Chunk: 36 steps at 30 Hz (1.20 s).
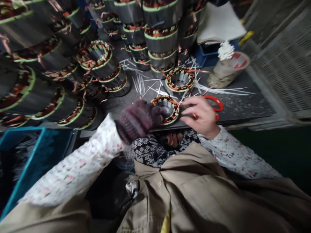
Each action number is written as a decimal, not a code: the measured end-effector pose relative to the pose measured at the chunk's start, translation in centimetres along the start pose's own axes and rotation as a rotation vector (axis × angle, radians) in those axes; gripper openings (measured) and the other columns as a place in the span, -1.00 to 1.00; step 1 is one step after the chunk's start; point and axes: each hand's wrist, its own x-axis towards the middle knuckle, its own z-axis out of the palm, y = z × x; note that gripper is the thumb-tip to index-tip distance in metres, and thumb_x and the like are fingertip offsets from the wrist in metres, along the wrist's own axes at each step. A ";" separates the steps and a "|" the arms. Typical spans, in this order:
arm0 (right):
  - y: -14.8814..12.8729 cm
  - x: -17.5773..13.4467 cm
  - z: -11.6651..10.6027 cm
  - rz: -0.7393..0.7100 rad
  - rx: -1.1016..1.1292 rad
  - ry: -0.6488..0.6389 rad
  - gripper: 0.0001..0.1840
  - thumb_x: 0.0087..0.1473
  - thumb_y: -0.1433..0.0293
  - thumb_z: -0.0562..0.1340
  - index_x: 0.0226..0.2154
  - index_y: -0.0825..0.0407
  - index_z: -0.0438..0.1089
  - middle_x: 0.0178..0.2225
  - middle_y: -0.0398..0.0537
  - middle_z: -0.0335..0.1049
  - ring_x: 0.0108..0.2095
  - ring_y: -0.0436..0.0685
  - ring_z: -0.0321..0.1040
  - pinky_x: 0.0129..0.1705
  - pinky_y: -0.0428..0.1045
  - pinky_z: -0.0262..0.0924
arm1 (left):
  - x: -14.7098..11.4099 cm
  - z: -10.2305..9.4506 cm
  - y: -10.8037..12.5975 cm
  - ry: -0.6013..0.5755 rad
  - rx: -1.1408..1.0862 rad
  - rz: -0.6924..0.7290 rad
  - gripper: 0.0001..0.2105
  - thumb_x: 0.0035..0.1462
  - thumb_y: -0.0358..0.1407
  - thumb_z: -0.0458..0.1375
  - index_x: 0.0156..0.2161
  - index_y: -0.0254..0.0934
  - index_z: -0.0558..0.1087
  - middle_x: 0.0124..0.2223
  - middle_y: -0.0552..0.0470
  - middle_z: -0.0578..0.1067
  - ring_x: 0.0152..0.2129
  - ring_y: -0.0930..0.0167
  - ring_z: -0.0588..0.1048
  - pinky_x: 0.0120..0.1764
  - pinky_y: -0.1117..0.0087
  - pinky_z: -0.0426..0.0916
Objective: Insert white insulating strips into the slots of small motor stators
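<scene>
Sitting close to the bench [245, 108] here, tan cloth garment [194, 181] nearest us, blue-green plastic crate [52, 145] off to the left. Our left hand [139, 119], in a dark maroon-striped knit glove, has its fingers bent over the left rim of a squat grey metal ring with a pale green edge and orange-brown windings [167, 108]. That ring sits at the bench's front edge, between our hands. We can't tell how firmly the glove grips. Our bare right hand [200, 115] is half-curled by the right rim, fingertips right at a thin pale strand [180, 103]; whether it's pinched, we can't say.

Tip from us: press the gloved side down so the ring can't spin, draw the strand snug and even along the rim, and go easy around the windings. Watch the red-handled scissors [220, 103] too, they're right at our bare hand, and we can't make out if they're held or lying there.

Just behind is a second green-edged ring [179, 79], with loose thin white strips [218, 89] around it and a beige cylindrical container [225, 71] to the right. Farther back: tall stacks of similar rings [161, 42] and a blue plastic tray [206, 53].
</scene>
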 end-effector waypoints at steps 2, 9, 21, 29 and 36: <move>2.0 0.8 -2.7 0.073 -0.141 0.329 -0.75 0.34 0.19 0.23 -0.37 -0.11 0.42 -0.33 -0.10 0.48 -0.28 0.16 0.46 -0.19 0.17 0.37 | 0.0 -0.3 0.1 0.014 0.039 0.162 -0.72 0.43 -0.35 0.00 0.07 -0.17 0.53 0.11 -0.01 0.59 0.12 0.26 0.52 0.31 0.00 0.34; 13.5 4.5 -9.2 0.356 -0.524 0.335 -0.72 0.08 0.08 0.44 -0.38 -0.08 0.51 -0.36 -0.10 0.45 -0.43 0.11 0.36 -0.29 0.16 0.32 | -0.3 3.3 -0.6 0.234 -0.143 0.235 -0.79 0.38 -0.11 0.12 -0.09 -0.19 0.48 0.02 -0.08 0.64 0.04 0.28 0.60 0.33 0.04 0.37; 0.3 2.6 -6.8 0.327 -0.136 0.171 -0.91 0.36 0.31 0.21 -0.17 -0.14 0.45 -0.10 0.06 0.60 -0.06 0.28 0.58 -0.04 0.22 0.47 | 0.7 7.6 4.8 0.619 -0.033 -0.142 -0.84 0.30 -0.24 0.26 -0.09 -0.22 0.43 -0.09 -0.05 0.67 -0.07 0.30 0.66 0.23 0.00 0.49; -4.9 -4.7 -3.7 -0.047 0.067 -0.299 -0.72 0.22 0.53 0.22 -0.10 -0.12 0.51 -0.10 0.00 0.66 -0.05 0.17 0.62 -0.03 0.07 0.59 | 0.6 7.4 4.9 0.606 -0.070 -0.166 -0.53 0.31 -0.22 0.25 0.23 -0.28 0.26 0.10 -0.22 0.59 0.13 0.20 0.57 0.25 0.00 0.47; -3.1 -5.1 -4.8 -0.064 0.050 -0.322 -0.82 0.24 0.48 0.16 -0.26 -0.11 0.42 -0.30 -0.04 0.63 -0.28 0.18 0.60 -0.23 0.10 0.57 | 0.8 7.2 5.2 0.552 -0.081 -0.205 -0.33 0.31 -0.26 0.24 0.41 -0.30 0.07 0.11 -0.24 0.57 0.19 0.18 0.52 0.32 0.03 0.40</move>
